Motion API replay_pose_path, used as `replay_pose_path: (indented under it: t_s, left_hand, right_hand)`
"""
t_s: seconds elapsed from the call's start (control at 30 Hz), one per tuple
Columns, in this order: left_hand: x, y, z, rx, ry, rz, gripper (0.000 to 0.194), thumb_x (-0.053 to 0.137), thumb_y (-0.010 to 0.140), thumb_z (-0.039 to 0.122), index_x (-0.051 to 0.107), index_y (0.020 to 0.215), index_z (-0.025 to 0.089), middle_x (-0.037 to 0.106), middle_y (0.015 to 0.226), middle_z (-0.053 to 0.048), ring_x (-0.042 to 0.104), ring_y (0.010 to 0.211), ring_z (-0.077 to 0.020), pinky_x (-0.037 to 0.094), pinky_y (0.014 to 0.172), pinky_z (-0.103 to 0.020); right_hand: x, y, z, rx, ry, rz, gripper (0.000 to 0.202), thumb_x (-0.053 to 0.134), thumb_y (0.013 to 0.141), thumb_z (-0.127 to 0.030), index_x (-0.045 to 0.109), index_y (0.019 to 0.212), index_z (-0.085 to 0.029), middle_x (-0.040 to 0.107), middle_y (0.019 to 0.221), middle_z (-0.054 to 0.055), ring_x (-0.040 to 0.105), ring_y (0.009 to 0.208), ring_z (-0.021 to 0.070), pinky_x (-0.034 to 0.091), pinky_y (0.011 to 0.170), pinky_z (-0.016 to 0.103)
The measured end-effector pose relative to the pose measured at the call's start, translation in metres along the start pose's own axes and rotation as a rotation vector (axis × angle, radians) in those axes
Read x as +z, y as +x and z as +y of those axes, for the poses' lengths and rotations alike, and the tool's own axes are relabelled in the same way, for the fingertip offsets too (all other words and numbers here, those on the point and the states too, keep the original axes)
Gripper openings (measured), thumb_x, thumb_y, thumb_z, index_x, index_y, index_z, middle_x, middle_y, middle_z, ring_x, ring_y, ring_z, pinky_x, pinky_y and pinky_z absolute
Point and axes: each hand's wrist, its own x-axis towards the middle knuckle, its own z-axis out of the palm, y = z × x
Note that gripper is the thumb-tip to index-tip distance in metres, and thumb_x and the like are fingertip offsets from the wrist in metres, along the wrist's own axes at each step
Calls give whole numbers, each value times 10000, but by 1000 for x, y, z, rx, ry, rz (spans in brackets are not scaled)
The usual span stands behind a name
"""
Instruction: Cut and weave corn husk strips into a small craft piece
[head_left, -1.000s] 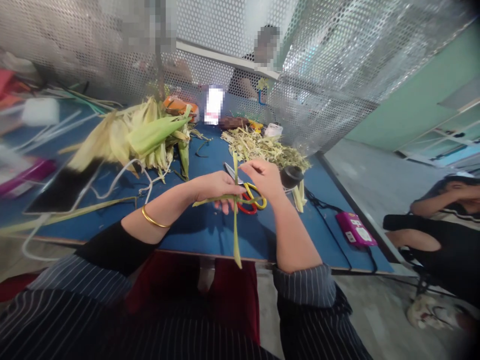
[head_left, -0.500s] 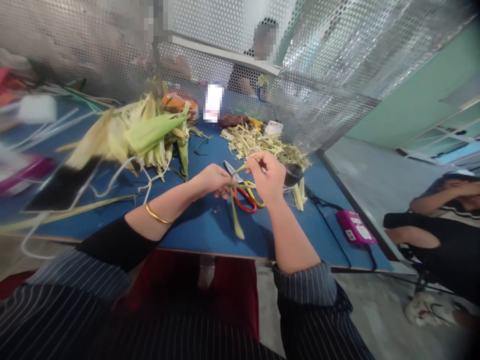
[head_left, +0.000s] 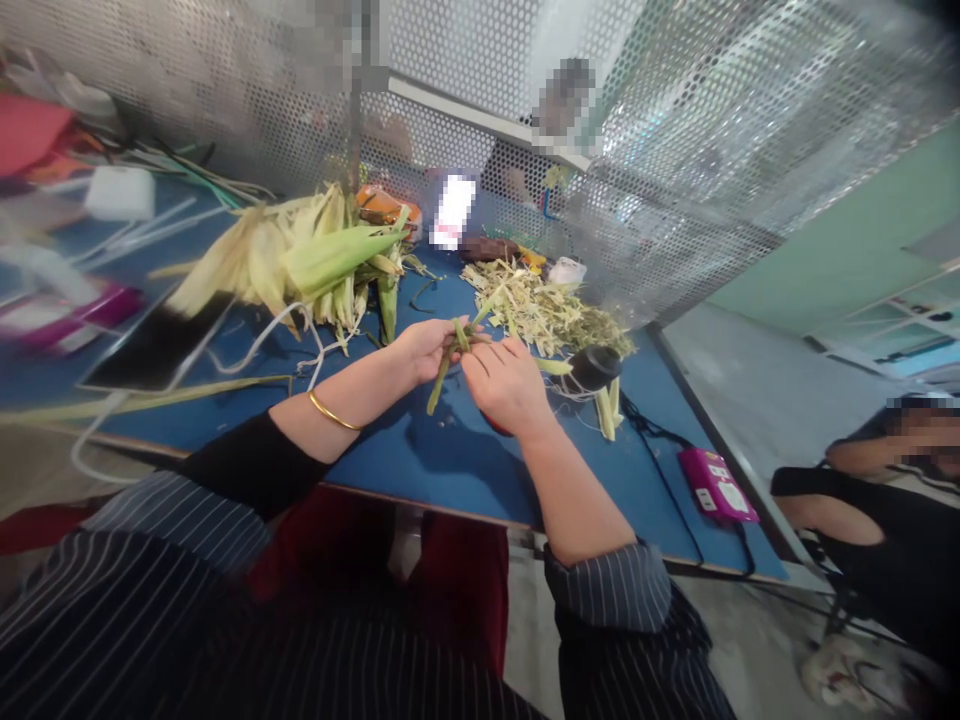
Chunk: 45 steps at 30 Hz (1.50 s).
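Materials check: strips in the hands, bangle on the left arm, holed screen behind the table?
Strips: probably plant leaf or husk, matte; yellow-green, flat and bending.
Bangle: looks like polished gold-coloured metal, smooth with bright highlights; solid or plated, can't tell.
Screen: maybe perforated metal, silvery, with regular small holes; coated plastic isn't ruled out.

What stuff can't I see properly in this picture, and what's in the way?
All in the head view:
- Green strips: fingers of the left hand and right hand partly hide how they cross.
- Red thing: mostly covered by the right hand.
- Bright thing at the back: blocky squares cover it.
- Purple packet on the right: its print is too small to read.
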Motion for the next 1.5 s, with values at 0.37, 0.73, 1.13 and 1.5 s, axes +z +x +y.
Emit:
replay_pose_path:
  t_s: [0.37, 0.73, 1.13, 1.5]
  left_hand:
    - [7, -11, 5, 45, -180, 74, 275, 477, 932, 195, 641, 740, 86, 688, 687, -83, 638, 628, -112, 529, 646, -215]
    - [10, -12, -11, 191, 75, 31, 199, 611, 860, 258, 676, 760, 99, 690, 659, -58, 637, 562, -102, 506, 565, -205]
    - [5, -8, -13, 239, 270, -132, 159, 601, 762, 159, 722, 852, 109, 727, 736, -78, 703, 667, -158, 554, 657, -239]
    - [2, -8, -9, 381, 317, 77, 118, 709, 702, 207, 678, 748, 103, 684, 685, -44, 651, 625, -114, 526, 580, -208]
  right_hand:
    - [-3, 2, -7, 0, 0, 49, 244, 419, 935, -171, 614, 1081, -163, 648, 962, 91, 543, 890, 207, 370, 852, 357]
    - [6, -3, 2, 697, 472, 313, 156, 505, 884, -278, 636, 872, -193, 688, 900, 93, 608, 892, 221, 441, 854, 388]
    - [11, 4, 16, 1334, 1424, 189, 102, 622, 672, -272, 575, 689, -183, 633, 612, 4, 562, 495, 124, 472, 494, 261]
    - [10, -4, 22, 1164, 1335, -35, 247, 564, 804, -416, 568, 708, -188, 649, 627, 15, 589, 463, 136, 457, 455, 265]
